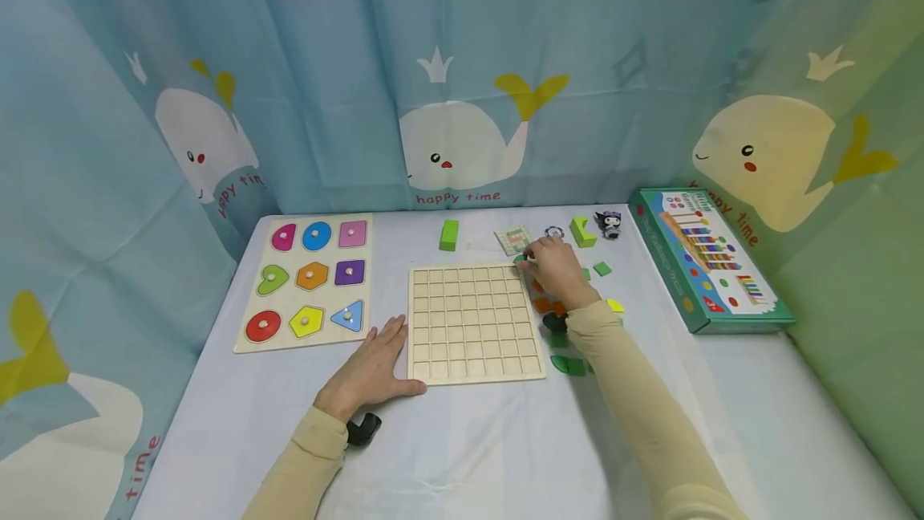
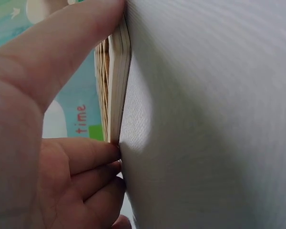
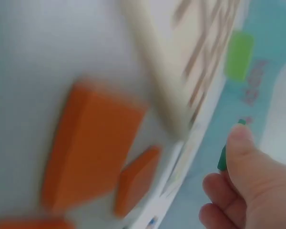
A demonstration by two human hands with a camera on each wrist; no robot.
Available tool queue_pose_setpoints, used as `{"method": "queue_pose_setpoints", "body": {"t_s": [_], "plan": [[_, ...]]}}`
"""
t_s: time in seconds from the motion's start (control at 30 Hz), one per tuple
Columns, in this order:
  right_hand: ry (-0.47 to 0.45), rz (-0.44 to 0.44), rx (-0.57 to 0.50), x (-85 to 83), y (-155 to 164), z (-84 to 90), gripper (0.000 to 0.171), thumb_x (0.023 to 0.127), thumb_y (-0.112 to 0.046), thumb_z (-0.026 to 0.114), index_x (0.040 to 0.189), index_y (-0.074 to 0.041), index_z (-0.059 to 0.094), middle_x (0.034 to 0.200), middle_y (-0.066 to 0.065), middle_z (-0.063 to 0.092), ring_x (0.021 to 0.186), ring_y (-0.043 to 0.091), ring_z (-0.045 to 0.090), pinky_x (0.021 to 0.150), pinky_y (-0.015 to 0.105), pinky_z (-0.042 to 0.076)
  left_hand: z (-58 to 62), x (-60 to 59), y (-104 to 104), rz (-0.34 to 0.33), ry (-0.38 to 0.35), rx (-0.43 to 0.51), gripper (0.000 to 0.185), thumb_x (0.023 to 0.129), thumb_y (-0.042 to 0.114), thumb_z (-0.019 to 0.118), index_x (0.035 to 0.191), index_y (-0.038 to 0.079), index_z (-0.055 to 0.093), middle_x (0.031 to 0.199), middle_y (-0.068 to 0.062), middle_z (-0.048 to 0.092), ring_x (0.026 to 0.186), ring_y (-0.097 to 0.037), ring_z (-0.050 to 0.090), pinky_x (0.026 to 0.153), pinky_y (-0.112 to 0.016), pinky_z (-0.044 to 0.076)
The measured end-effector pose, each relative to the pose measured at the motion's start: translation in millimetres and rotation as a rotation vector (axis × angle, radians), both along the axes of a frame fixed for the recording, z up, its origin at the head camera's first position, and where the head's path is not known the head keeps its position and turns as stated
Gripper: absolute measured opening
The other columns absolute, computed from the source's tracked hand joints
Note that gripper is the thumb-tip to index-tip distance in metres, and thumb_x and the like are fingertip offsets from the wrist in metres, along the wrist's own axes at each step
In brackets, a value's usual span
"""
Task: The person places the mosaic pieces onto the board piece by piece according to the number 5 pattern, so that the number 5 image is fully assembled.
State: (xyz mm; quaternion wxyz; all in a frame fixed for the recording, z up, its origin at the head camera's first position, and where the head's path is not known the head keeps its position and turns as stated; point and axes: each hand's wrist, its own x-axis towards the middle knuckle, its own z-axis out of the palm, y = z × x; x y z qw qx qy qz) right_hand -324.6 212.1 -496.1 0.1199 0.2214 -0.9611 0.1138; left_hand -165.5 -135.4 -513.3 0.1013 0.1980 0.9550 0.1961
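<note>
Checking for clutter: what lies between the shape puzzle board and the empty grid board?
Only bare tablecloth separates the shape puzzle board from the grid board, as the head view shows.

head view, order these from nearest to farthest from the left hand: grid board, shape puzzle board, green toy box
1. grid board: right beside the left hand, whose thumb lies against its near left corner.
2. shape puzzle board: farther back on the left side of the table.
3. green toy box: far across, at the table's right edge.
</note>
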Motion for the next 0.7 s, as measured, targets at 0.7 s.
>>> {"method": "queue_pose_setpoints", "body": {"t_s": [0.7], "plan": [[-0.01, 0.209, -0.032, 18.4, -60.8, 0.7, 0.023, 0.088, -0.024, 0.075, 0.096, -0.003, 0.072, 0.09, 0.007, 0.066, 0.083, 0.023, 0.056, 0.073, 0.035, 0.05, -0.8, 0.9, -0.1, -0.002, -0.025, 0.038, 0.108, 0.077, 0.056, 0.076, 0.15, -0.007, 0.028, 0.16, -0.015, 0.016, 0.146, -0.027, 0.014, 0.117, -0.04, 0.017]]}}
